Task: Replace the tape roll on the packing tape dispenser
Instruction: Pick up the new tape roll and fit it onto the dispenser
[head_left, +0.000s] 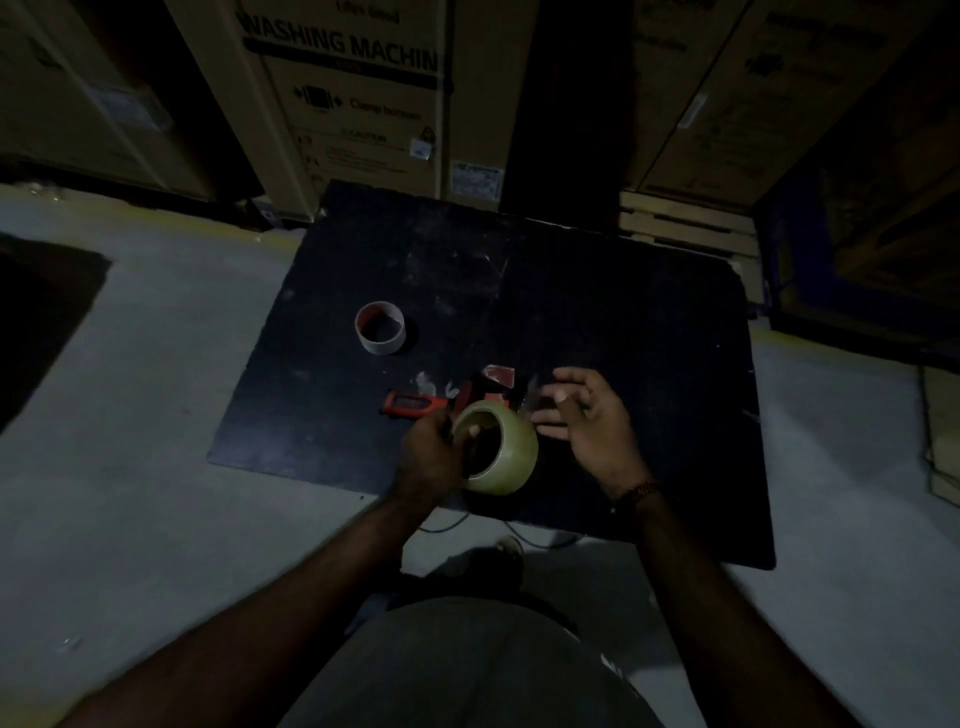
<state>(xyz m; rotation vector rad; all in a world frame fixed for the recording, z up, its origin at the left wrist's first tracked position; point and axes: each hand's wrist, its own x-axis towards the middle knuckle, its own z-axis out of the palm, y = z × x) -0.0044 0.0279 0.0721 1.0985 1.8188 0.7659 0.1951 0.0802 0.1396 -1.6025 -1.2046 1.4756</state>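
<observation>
My left hand (431, 452) grips a full roll of yellowish tape (506, 452), fingers reaching into its core, above the near part of a black board (597, 312). Just behind the roll lies the red tape dispenser (415, 404), its handle pointing left and its head partly hidden by the roll. My right hand (582, 415) hovers to the right of the roll with fingers spread, holding nothing that I can make out. An empty cardboard core (380, 327) stands upright on the board farther back and to the left.
The board lies on a grey concrete floor (156, 415). Tall cardboard boxes (353, 104), one marked "washing machine", stand close behind it. Wooden pallets (685, 223) sit at the back right. The scene is dim.
</observation>
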